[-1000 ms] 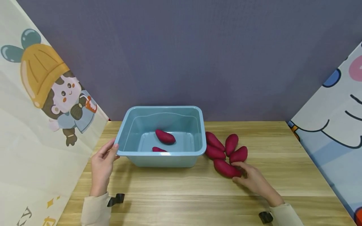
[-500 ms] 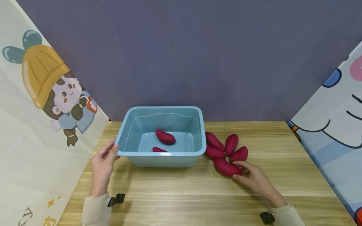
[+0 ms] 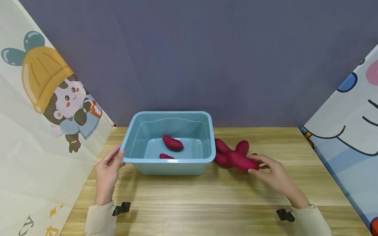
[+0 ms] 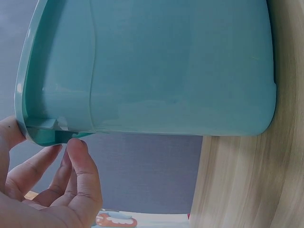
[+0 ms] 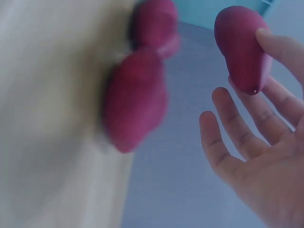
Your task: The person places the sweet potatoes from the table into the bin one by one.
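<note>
My left hand (image 3: 107,175) pinches the front left corner of a light blue plastic bin's rim (image 3: 168,161); in the left wrist view the thumb and fingers (image 4: 84,175) meet at that rim. Inside the bin lie two red-skinned sweet potatoes, one in plain sight (image 3: 173,143), the other mostly hidden by the front wall. To the right, my right hand (image 3: 273,173) pinches a sweet potato (image 3: 240,161) by its end, lifted off the table. In the right wrist view, the held sweet potato (image 5: 243,50) sits between thumb and fingers.
Several more sweet potatoes (image 3: 242,147) lie on the wooden table (image 3: 189,203) against the bin's right side, partly covered by the held one. A grey-purple wall (image 3: 189,59) stands behind, with cartoon-printed panels (image 3: 53,98) at either side.
My right hand has raised the nearest sweet potato off the table, up and slightly right, over the others. The left hand and the bin have stayed put.
</note>
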Demonstrator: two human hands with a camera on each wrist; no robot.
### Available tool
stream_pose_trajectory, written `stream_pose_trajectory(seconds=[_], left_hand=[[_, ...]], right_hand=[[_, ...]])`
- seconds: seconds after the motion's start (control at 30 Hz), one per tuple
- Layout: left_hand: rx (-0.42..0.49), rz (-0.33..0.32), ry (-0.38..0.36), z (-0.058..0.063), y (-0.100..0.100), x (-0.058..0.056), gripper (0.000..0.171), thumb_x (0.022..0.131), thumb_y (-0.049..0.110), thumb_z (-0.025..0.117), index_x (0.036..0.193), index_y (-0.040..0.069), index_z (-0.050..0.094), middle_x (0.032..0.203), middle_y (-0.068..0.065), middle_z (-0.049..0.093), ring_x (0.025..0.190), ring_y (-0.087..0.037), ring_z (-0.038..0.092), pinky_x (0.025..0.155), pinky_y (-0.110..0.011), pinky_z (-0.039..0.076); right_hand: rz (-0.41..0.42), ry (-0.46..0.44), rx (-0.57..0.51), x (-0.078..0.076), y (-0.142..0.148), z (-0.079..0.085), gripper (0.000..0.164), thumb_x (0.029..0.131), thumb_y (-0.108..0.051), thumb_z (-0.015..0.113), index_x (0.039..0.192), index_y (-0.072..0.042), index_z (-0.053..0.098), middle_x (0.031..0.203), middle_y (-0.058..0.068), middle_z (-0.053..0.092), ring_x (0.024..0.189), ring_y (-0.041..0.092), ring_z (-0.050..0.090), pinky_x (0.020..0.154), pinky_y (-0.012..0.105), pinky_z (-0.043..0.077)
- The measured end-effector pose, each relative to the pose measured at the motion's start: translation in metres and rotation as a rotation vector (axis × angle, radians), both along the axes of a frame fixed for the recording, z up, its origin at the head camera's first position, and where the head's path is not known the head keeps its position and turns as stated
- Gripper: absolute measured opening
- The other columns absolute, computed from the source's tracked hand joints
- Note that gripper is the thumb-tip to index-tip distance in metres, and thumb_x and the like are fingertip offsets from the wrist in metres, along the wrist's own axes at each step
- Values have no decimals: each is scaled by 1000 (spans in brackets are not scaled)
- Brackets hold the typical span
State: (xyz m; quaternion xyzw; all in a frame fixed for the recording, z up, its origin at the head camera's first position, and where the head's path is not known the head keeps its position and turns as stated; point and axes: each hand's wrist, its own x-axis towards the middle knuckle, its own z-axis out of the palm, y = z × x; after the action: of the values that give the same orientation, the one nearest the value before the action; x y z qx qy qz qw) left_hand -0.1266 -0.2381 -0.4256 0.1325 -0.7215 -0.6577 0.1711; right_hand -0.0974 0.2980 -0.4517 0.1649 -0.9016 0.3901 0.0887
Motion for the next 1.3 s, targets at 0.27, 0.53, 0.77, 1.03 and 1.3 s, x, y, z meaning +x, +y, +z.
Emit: stream_pose_trajectory(seconds=[0.27,0.53,0.77,1.03,1.3], left_hand=[[-23,-5,-22,0,-3,1,48,93,29,74,134,6,64,128,-6,64,93,-7,66,69,-19,57],[-8,-6,-12,0,-6,2,47,93,27,74,133,4,65,125,-4,65,92,-7,67,69,-19,57],[3,-18,0,1,-6,2,48,93,26,74,133,3,64,126,-5,65,93,-8,67,69,-19,57],[7,-31,-1,2,-7,3,48,93,27,74,133,2,64,127,-6,64,94,-9,66,69,-19,57],[7,-8,9,0,-5,0,44,93,24,75,130,3,66,121,-2,67,90,-8,67,67,-18,57]], right_hand=[[5,107,63,-22,-9,53,44,86,-12,82,127,-10,67,116,3,69,94,9,62,78,22,53],[98,104,69,-55,-44,98,44,89,-19,80,130,-14,66,116,-2,66,96,15,61,79,26,54],[184,115,20,-89,-92,127,41,88,-21,81,127,-13,67,116,-2,67,95,15,62,80,38,57],[237,25,-17,-127,-150,144,43,88,-27,81,128,-16,67,111,-4,66,94,15,60,80,34,55],[285,-67,32,-161,-209,140,45,90,-28,78,130,-13,64,119,2,64,98,19,60,76,31,55]])
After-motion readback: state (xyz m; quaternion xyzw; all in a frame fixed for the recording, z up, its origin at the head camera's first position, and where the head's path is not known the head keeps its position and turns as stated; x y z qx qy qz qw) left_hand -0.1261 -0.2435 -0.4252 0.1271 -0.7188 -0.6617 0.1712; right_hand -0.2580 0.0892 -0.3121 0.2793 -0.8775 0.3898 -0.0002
